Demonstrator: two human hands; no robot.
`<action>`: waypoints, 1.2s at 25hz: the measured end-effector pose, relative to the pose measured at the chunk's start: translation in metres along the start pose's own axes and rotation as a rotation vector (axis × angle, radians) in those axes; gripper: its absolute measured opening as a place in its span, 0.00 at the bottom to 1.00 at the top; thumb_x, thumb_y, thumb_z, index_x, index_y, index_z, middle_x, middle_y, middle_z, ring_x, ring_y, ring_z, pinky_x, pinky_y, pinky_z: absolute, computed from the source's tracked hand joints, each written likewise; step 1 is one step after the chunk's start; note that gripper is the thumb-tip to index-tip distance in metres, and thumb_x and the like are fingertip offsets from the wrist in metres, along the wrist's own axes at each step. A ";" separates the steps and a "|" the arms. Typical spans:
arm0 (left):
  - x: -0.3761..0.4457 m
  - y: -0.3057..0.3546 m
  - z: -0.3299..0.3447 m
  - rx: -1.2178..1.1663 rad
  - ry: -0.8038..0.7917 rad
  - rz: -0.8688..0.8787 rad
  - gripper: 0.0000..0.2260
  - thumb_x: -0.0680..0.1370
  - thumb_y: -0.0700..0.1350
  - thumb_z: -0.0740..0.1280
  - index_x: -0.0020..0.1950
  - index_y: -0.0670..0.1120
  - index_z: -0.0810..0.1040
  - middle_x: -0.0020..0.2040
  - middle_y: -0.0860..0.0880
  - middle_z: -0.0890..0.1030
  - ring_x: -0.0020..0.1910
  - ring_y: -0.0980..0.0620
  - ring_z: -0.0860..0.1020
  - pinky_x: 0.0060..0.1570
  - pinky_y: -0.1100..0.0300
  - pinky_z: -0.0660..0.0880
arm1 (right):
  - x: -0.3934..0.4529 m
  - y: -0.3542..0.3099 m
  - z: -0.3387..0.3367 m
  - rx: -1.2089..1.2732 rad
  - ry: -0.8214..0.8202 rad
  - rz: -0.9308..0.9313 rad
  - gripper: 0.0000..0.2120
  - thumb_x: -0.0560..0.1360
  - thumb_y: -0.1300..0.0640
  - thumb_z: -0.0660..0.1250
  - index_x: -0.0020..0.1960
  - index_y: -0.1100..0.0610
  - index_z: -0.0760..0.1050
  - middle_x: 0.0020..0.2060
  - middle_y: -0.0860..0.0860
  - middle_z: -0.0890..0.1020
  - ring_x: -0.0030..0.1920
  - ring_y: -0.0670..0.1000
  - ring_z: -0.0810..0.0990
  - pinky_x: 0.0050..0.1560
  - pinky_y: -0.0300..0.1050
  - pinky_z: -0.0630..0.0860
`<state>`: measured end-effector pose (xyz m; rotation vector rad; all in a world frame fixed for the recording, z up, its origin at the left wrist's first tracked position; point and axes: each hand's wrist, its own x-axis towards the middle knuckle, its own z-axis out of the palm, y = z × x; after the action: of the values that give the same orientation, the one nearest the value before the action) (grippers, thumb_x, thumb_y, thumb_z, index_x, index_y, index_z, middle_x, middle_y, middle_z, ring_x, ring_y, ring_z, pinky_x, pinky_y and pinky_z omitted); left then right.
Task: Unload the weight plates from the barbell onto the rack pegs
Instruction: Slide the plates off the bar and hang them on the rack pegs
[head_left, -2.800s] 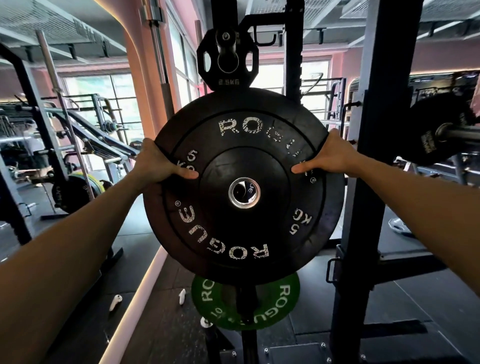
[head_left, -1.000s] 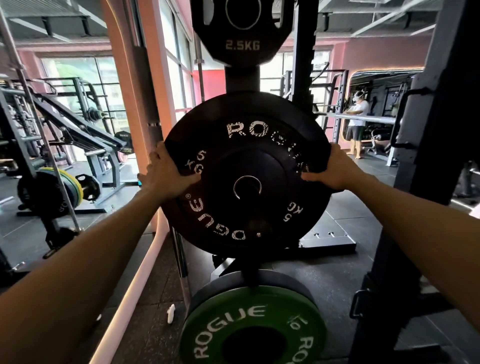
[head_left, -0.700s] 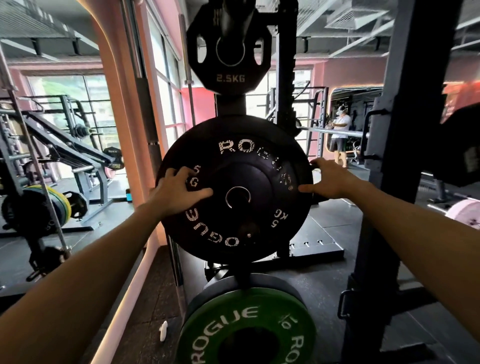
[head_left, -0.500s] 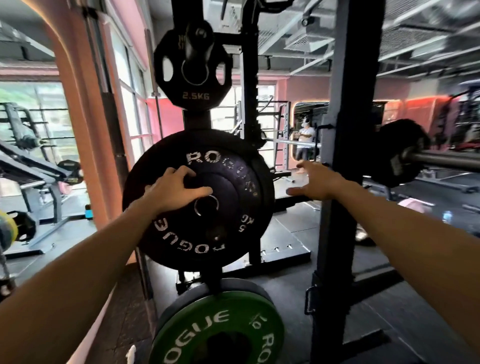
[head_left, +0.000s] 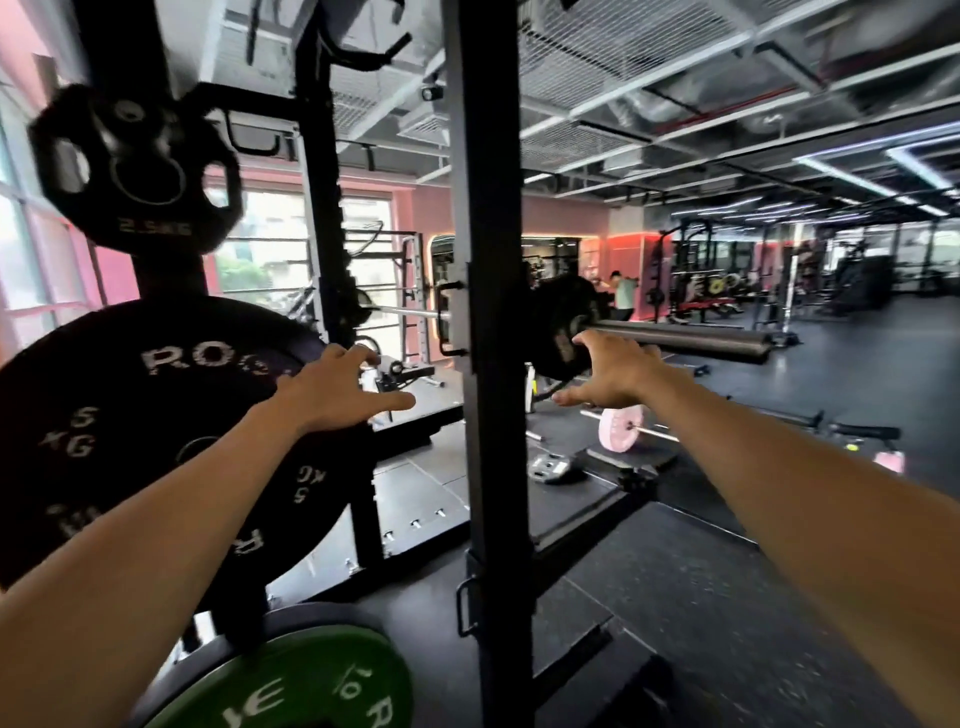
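Head view: everything here is placed relative to the black rack upright that runs from top to bottom through the middle.
Rack pegs: left of the upright, three plates hang one above another on the rack.
Top plate: a small black plate marked 2.5KG, round with cut-out grip holes, blurred.
Middle plate: a large black 5 kg plate, a matte rubber-looking disc with worn white ROGUE lettering and a metal ring at its hub.
Bottom plate: a green plate with white lettering and a 10 mark, only its upper part in view at the lower edge.
Left hand: the left hand hovers in front of the 5 kg plate's right rim, just left of the upright; fingers spread and released, holding nothing.
Right hand: the right hand reaches out just right of the upright; fingers splayed and released, holding nothing.
Barbell: right of the upright, a barbell lies across the rack with a dark smooth sleeve pointing right and a black plate on it, just beyond the right hand.
Floor: dark rubber tiles; right of the upright and farther off, a pink plate on a thin bar rests on the floor.
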<state>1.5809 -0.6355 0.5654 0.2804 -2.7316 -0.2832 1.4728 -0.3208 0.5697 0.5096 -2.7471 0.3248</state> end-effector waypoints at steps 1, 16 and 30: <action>0.004 0.019 0.005 0.002 -0.001 0.022 0.36 0.63 0.77 0.64 0.66 0.61 0.67 0.71 0.51 0.66 0.67 0.43 0.71 0.66 0.37 0.61 | -0.004 0.018 -0.006 -0.017 0.006 0.023 0.46 0.66 0.33 0.71 0.75 0.51 0.57 0.73 0.53 0.67 0.72 0.57 0.65 0.69 0.58 0.61; 0.075 0.336 0.123 -0.179 -0.052 0.180 0.53 0.48 0.85 0.59 0.67 0.57 0.69 0.68 0.48 0.68 0.64 0.43 0.73 0.66 0.40 0.67 | -0.057 0.347 -0.088 0.046 -0.011 0.171 0.46 0.68 0.41 0.74 0.76 0.59 0.55 0.74 0.59 0.64 0.71 0.59 0.67 0.70 0.54 0.66; 0.183 0.331 0.152 -0.077 0.077 -0.075 0.41 0.58 0.75 0.66 0.67 0.58 0.68 0.66 0.49 0.68 0.63 0.43 0.73 0.65 0.40 0.67 | 0.130 0.389 -0.023 0.159 -0.063 -0.045 0.43 0.70 0.44 0.73 0.75 0.59 0.57 0.72 0.58 0.67 0.70 0.58 0.68 0.68 0.50 0.67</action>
<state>1.3038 -0.3361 0.5686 0.3652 -2.6308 -0.3892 1.2161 0.0003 0.5744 0.6319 -2.7797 0.5274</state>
